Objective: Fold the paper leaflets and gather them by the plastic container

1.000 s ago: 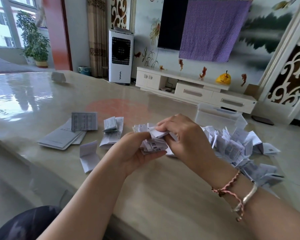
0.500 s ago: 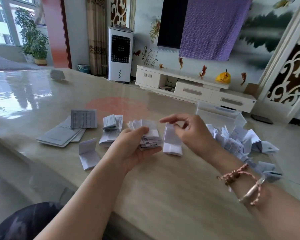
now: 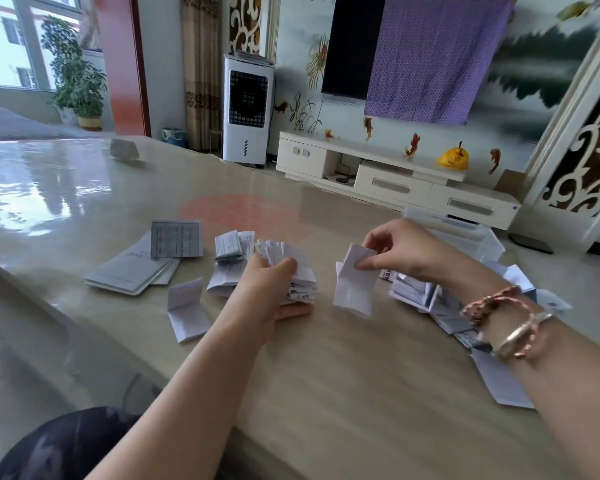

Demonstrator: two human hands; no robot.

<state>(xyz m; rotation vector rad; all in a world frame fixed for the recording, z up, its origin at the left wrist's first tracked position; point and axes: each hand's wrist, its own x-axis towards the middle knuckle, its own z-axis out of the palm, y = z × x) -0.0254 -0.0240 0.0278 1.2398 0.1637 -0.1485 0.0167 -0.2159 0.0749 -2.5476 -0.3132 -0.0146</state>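
Left hand [image 3: 271,289] curled around a thick bundle of folded leaflets [image 3: 297,271], thumb pressed on top, fingertips showing beneath, forearm reaching in from the lower middle. Right hand [image 3: 406,251] raised just beyond and to the side of the left, thumb and forefinger pinching the top edge of a single leaflet [image 3: 355,282], which hangs down creased and partly unfolded, clear of the bundle. Braided cord and pale bangle [image 3: 510,327] worn on the right wrist.

Under both hands, a glossy beige table [image 3: 326,375] with window glare at the far left and a faint red circle ahead of the left hand. Past the table: white TV cabinet [image 3: 395,178], dark screen half draped in purple cloth [image 3: 437,57], white air cooler [image 3: 246,109], potted plant [image 3: 77,77] by the window.

Behind the right hand, a clear plastic container [image 3: 465,233], only partly visible. Between it and the right wrist, and under that wrist, a loose heap of folded leaflets [image 3: 426,296], white with grey print. Outward of the left hand: a small folded pile [image 3: 231,258], one bent leaflet [image 3: 186,310] lying alone, and flat unfolded sheets [image 3: 136,268] with a printed one on top.
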